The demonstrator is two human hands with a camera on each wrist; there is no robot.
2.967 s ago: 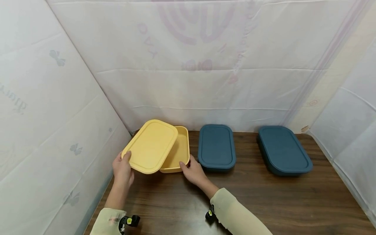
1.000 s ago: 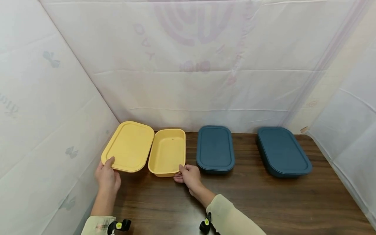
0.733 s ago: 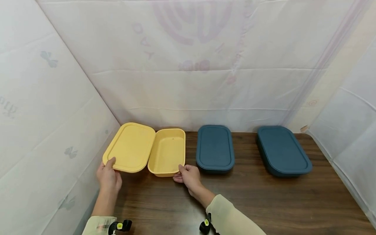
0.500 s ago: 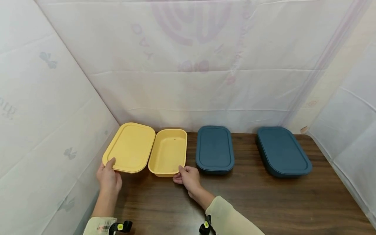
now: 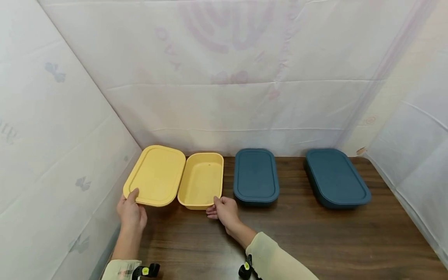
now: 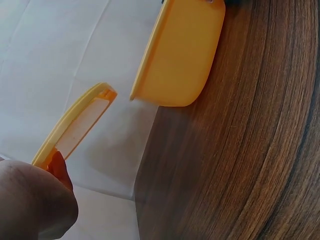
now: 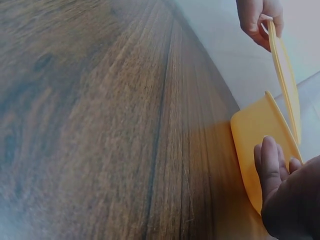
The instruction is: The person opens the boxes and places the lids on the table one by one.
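Note:
My left hand (image 5: 132, 208) pinches the near edge of a yellow lid (image 5: 154, 175), thumb on top. The lid is held tilted just off the table's left edge; its thin rim (image 6: 75, 125) shows above my left hand (image 6: 30, 195). Beside it on the table stands the open, empty yellow container (image 5: 201, 181). My right hand (image 5: 221, 209) grips its near right corner, thumb at the rim. In the right wrist view the fingers (image 7: 270, 165) lie against the container wall (image 7: 255, 140), with the lid (image 7: 285, 75) and left hand (image 7: 257, 20) beyond.
Two dark blue lidded containers stand on the brown wooden table (image 5: 297, 241): one (image 5: 256, 175) right of the yellow container, another (image 5: 336, 177) further right. White sheeting (image 5: 227, 77) walls in the back and both sides. The table's left edge is beside the lid.
Three seconds ago the lid lay half over the yellow container; my left hand has carried it left, clear of the container. Over the last second both hands have barely moved.

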